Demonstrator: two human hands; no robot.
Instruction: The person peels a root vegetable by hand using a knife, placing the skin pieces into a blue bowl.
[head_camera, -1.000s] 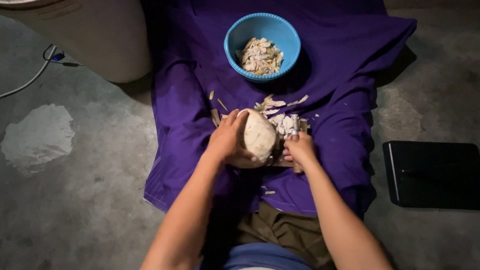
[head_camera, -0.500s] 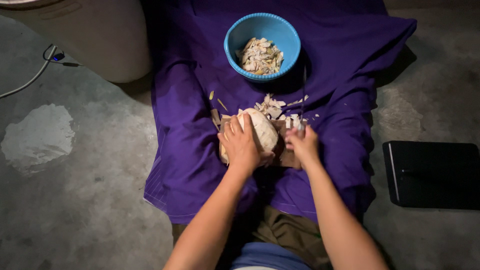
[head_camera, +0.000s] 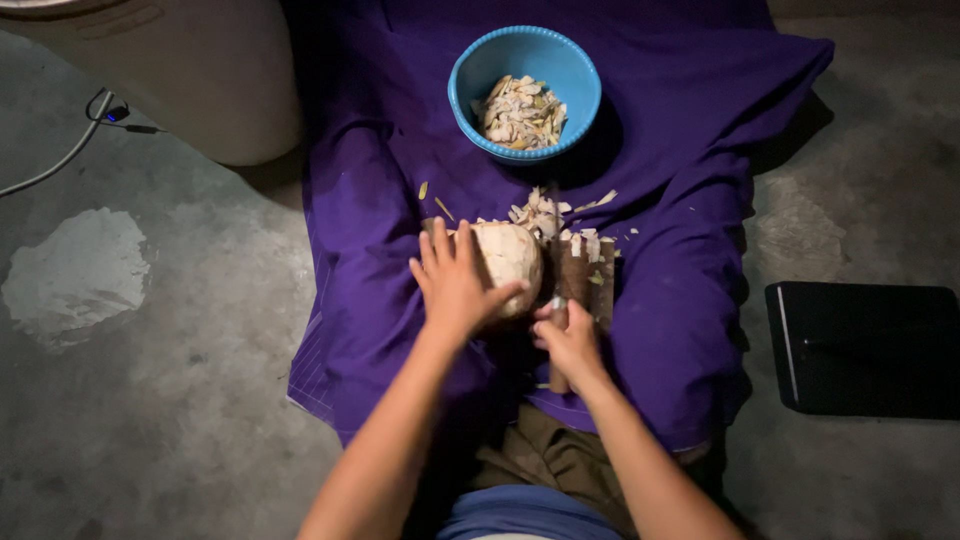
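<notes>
Concrete floor (head_camera: 180, 400) carries a pale patch (head_camera: 75, 275) at far left, with a grey cable (head_camera: 60, 160) running beside a large cream container (head_camera: 190, 70). Purple cloth (head_camera: 380, 250) lies spread over the floor at centre. Left hand (head_camera: 455, 285) rests on the pale peeled coconut (head_camera: 510, 265), fingers spread over its left side and thumb against its lower edge, so the grip grasps the coconut. Coconut sits on a dark wooden board (head_camera: 580, 275) on the cloth, touching a heap of pale shavings (head_camera: 555, 215). Right hand (head_camera: 568, 340) is clenched around a tool handle (head_camera: 558, 378) just below and right of the coconut; the blade cannot be made out. Blue bowl (head_camera: 525, 90), holding more shavings, stands on the cloth beyond the board, well apart from both hands. Black flat case (head_camera: 865, 350) lies on the floor at far right.
</notes>
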